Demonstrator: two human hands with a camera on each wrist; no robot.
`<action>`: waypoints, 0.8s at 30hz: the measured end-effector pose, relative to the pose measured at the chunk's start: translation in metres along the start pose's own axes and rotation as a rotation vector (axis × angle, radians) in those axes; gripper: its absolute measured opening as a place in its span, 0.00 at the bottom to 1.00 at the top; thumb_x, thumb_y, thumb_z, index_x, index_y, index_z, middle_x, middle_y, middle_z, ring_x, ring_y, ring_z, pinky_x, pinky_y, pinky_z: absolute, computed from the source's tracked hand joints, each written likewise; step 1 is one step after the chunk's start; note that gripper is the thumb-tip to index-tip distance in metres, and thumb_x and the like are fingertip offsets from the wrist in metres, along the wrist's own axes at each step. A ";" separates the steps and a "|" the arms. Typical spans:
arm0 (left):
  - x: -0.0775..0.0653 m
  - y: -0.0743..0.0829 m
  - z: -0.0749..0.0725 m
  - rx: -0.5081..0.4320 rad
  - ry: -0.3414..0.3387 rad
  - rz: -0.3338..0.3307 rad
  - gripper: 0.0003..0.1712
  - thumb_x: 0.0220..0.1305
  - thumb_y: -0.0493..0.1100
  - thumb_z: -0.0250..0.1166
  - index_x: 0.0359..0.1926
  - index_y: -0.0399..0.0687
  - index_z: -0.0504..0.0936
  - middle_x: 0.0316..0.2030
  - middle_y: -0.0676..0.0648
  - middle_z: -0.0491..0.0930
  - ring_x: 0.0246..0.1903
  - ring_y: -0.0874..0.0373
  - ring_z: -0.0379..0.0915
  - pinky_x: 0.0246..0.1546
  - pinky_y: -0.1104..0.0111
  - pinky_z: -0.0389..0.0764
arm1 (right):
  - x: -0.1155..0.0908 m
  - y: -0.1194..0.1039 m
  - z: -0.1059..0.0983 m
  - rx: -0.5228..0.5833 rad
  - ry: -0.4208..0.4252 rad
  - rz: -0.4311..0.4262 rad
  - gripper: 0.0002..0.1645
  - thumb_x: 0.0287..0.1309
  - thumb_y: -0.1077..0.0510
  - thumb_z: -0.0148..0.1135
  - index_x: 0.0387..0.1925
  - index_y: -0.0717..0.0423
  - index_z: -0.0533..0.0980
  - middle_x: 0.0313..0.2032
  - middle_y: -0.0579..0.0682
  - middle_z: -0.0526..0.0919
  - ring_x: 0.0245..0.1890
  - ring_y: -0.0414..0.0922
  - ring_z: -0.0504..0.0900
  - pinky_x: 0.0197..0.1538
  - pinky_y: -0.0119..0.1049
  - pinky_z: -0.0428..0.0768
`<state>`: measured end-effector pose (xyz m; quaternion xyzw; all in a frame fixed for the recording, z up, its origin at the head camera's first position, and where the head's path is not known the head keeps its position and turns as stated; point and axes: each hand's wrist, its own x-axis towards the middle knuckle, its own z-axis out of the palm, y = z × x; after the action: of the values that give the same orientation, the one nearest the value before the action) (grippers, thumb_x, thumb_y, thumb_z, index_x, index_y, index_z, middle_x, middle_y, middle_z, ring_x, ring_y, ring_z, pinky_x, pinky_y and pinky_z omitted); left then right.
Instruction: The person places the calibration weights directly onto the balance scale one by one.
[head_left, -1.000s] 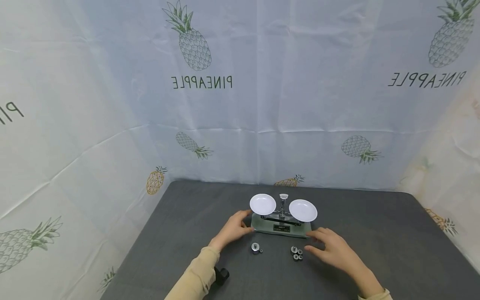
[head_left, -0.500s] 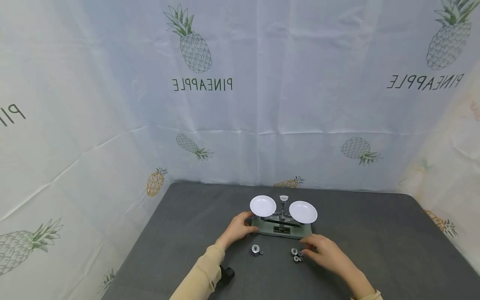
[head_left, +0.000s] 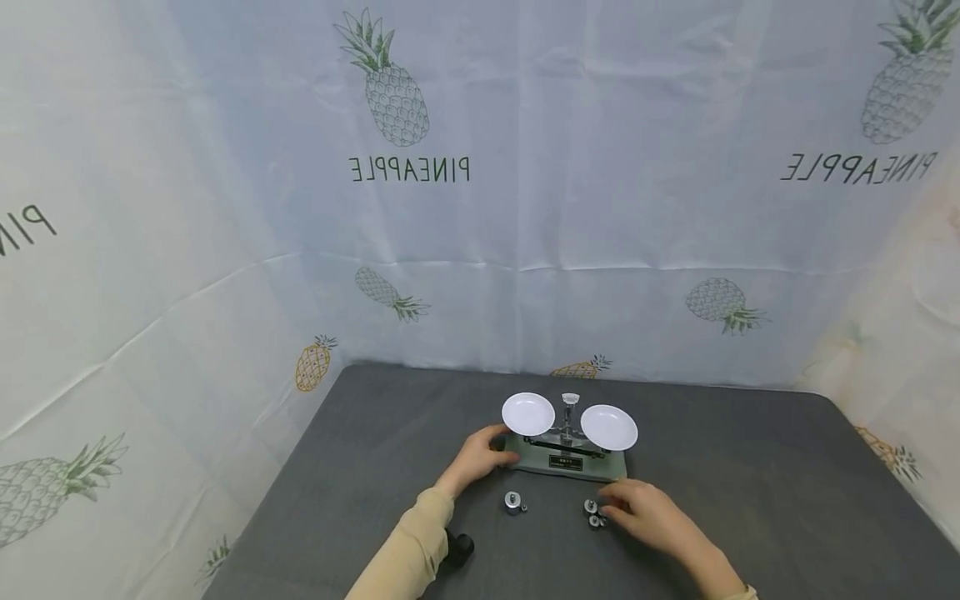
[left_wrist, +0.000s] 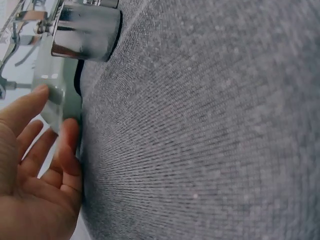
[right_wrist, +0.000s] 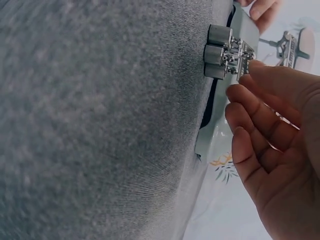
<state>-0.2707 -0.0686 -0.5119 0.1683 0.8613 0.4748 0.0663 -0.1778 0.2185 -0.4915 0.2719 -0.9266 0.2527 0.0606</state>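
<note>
A balance scale [head_left: 566, 462] with a green base and two white pans stands on the dark table. My left hand [head_left: 476, 457] holds the left end of its base, thumb in front and fingers behind. A group of small metal weights [head_left: 591, 507] sits in front of the scale's right half. Over that group, my right hand [head_left: 654, 515] has its thumb and forefinger close together. Three weights [right_wrist: 215, 54] show in the right wrist view; whether the fingertips pinch another one is hidden.
One larger weight [head_left: 513, 502] and a tiny one [head_left: 525, 507] stand in front of the scale's left half. A black device [head_left: 459, 550] is at the left wrist. Behind the grey-black table [head_left: 750, 467] hangs a pineapple-print cloth [head_left: 487, 317].
My right hand has moved left and down, from beside the scale's right corner to the small weights. The left hand has shifted slightly right along the base. The scale's place looks unchanged.
</note>
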 end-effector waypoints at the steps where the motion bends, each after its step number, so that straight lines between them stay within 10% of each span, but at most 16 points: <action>1: 0.000 -0.001 0.000 -0.017 -0.001 -0.012 0.30 0.52 0.42 0.69 0.56 0.39 0.75 0.47 0.38 0.79 0.25 0.62 0.75 0.27 0.71 0.75 | 0.000 0.001 0.001 -0.004 0.000 0.001 0.09 0.51 0.59 0.65 0.36 0.57 0.81 0.24 0.36 0.75 0.24 0.25 0.67 0.26 0.27 0.68; 24: 0.003 0.000 0.006 -0.076 0.001 -0.034 0.30 0.51 0.37 0.69 0.57 0.37 0.74 0.28 0.39 0.80 0.19 0.63 0.70 0.22 0.72 0.71 | 0.001 0.005 0.007 0.072 -0.064 -0.004 0.08 0.47 0.68 0.64 0.33 0.57 0.80 0.23 0.38 0.76 0.24 0.26 0.69 0.27 0.28 0.70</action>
<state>-0.2717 -0.0628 -0.5154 0.1508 0.8455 0.5059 0.0806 -0.1810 0.2186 -0.4999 0.2837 -0.9177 0.2772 0.0217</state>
